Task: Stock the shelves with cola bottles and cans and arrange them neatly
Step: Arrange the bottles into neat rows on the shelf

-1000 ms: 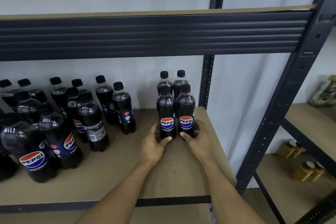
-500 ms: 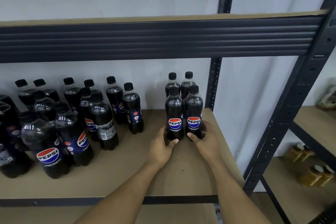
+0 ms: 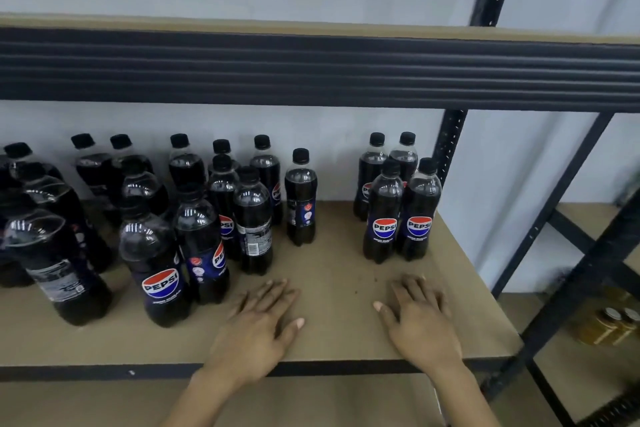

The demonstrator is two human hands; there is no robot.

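Observation:
A tidy block of small Pepsi bottles stands at the right end of the brown shelf board (image 3: 339,288), two in front (image 3: 401,215) and two behind (image 3: 391,163). Several more Pepsi bottles (image 3: 194,218) stand loosely grouped on the left, and a lone bottle (image 3: 300,198) stands between the groups. My left hand (image 3: 258,326) hovers flat over the shelf front, fingers straight, holding nothing. My right hand (image 3: 419,319) is also flat and empty, a little in front of the block of bottles.
A dark ribbed beam (image 3: 311,69) of the upper shelf runs across above the bottles. A black upright post (image 3: 448,146) stands behind the block at the right. Another rack at the right holds amber jars (image 3: 609,324) on a lower level.
Both hands let go of the two front bottles and drew back toward the shelf's front edge, fingers now straight. The view shifted left, showing more of the left group.

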